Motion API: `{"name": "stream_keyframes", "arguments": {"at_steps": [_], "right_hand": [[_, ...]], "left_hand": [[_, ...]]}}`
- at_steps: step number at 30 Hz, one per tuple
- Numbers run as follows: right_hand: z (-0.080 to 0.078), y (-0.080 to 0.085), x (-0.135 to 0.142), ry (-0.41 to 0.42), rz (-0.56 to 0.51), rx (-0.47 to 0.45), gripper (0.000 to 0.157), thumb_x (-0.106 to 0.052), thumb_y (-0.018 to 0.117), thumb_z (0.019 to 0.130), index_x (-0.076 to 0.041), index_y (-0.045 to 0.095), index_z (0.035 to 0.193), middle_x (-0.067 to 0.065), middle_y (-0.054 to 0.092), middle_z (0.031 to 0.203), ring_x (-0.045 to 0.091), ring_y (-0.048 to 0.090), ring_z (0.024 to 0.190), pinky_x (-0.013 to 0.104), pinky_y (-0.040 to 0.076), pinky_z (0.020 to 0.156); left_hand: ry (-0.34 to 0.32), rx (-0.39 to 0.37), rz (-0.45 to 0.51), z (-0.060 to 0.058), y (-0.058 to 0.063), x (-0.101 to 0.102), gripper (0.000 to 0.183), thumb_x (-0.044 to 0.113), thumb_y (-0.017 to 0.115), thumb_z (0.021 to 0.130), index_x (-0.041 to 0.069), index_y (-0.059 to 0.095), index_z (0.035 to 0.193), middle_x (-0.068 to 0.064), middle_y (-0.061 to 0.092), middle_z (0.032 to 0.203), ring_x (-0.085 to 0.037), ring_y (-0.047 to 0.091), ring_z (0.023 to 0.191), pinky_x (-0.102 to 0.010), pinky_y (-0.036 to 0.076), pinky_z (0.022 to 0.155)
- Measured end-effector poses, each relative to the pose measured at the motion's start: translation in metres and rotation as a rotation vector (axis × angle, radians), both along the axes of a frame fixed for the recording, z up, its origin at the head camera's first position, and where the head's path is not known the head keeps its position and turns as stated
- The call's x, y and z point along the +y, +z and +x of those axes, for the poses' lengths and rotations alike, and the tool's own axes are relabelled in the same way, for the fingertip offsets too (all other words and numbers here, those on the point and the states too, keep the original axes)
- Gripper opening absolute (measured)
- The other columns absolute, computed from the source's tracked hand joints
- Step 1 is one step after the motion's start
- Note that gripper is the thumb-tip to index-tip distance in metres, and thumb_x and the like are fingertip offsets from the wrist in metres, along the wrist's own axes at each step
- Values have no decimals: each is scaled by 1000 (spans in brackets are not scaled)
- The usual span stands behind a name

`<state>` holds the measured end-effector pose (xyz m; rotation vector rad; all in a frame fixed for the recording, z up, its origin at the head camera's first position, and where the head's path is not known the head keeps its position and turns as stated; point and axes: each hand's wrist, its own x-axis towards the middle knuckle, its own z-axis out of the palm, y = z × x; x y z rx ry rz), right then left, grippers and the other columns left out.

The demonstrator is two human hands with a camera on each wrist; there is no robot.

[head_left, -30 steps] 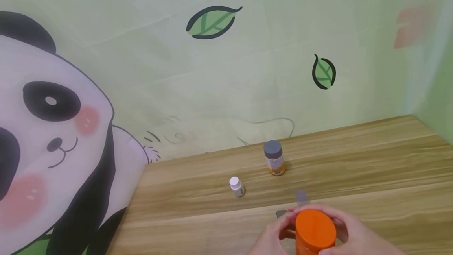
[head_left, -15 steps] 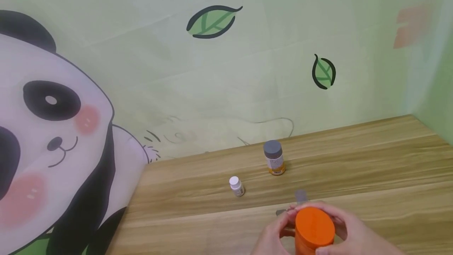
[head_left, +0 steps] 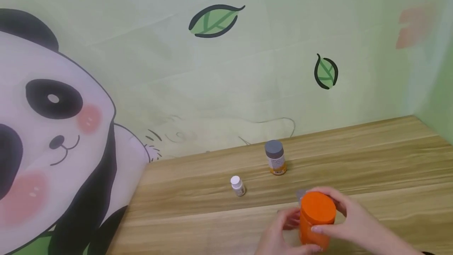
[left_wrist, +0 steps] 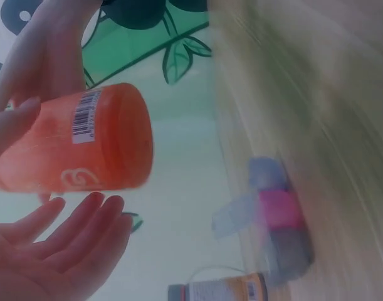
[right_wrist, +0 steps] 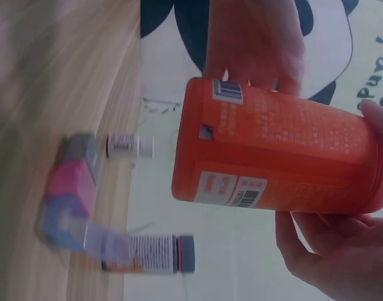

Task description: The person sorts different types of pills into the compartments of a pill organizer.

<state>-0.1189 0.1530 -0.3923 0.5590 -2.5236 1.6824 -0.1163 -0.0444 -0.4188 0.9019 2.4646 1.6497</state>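
An orange pill bottle [head_left: 316, 221] with an orange lid stands upright in the air, printed with pale text and barcode labels in the right wrist view. My right hand [head_left: 354, 215] grips its upper body, thumb across the near side and fingers round the back. Beside its lower left my left hand [head_left: 281, 235] holds its fingers extended [left_wrist: 84, 232], tips right at the bottle's side. Below, on the table, a grey, pink and blue pill organizer [right_wrist: 75, 182] has one clear lid raised; in the head view the bottle and hands cover most of it.
A small white bottle [head_left: 238, 186] stands on the wooden table [head_left: 184, 204], left of the hands. Farther back is a dark-capped supplement bottle [head_left: 275, 157] with an orange-edged label. Behind the table hangs a pale green cloth [head_left: 226, 85] with a printed panda.
The orange bottle has risen a little, and the right hand has come up with it. The left hand's fingers have loosened at the bottle's side.
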Motion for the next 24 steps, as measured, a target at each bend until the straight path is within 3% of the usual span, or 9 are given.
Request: {"name": "stream_keyframes", "arguments": {"at_steps": [3,4,5,7,10,12,17,20,24], "right_hand": [[-15,5,12,-51,15,41,58,-11,74,69,-6,47,120,-1,59,108,-1,52,95,28,43,76],[-22,7,16,-67,21,28,58,-12,73,70,-4,45,120,3,59,109,3,53,95,28,43,76],[-28,9,21,-86,30,7,58,-13,72,72,-2,44,122,8,58,110,8,54,96,29,44,75],[-43,11,32,-120,59,-25,61,-16,71,74,1,40,124,18,54,113,20,54,99,33,46,78],[-65,10,45,-150,98,-64,66,-20,68,78,7,33,127,27,48,117,37,50,103,45,45,81],[-79,6,51,-157,114,-68,67,-21,67,79,9,30,127,30,46,118,41,47,105,47,44,82],[-106,-13,61,-160,140,-73,70,-25,66,79,11,29,127,32,43,118,42,47,104,49,44,83],[-119,-23,67,-174,142,-90,71,-27,65,80,10,28,128,32,42,120,42,45,105,52,41,85],[-129,-33,73,-204,116,-113,73,-27,64,81,12,25,129,34,39,122,44,42,108,54,38,87]], "left_hand": [[22,22,-19,1,-3,-6,50,25,71,74,13,49,117,4,60,103,-4,56,89,-27,49,74],[30,-3,-30,2,-1,-9,47,23,72,74,12,50,115,2,61,101,-4,56,88,-24,48,74],[36,-43,-39,5,4,-11,44,20,71,74,10,52,113,0,62,99,-3,56,87,-23,47,75],[33,-53,-95,7,6,-16,38,17,70,75,7,55,108,-2,63,94,-3,56,84,-21,47,72],[-25,-92,-146,9,9,-23,34,14,66,78,3,55,107,-6,64,93,-3,56,84,-20,47,72],[-85,-81,-159,10,9,-27,33,12,64,79,0,53,108,-10,64,94,-6,58,87,-20,46,74],[-187,-174,-160,11,5,-33,34,13,57,84,-3,50,113,-13,61,100,-8,56,93,-20,44,78],[-177,-223,-140,14,4,-33,31,16,54,86,1,51,113,-10,61,100,-4,54,91,-19,44,76],[-165,-167,-119,17,2,-32,26,14,52,87,0,53,109,-9,62,96,0,54,86,-17,45,71]]}}
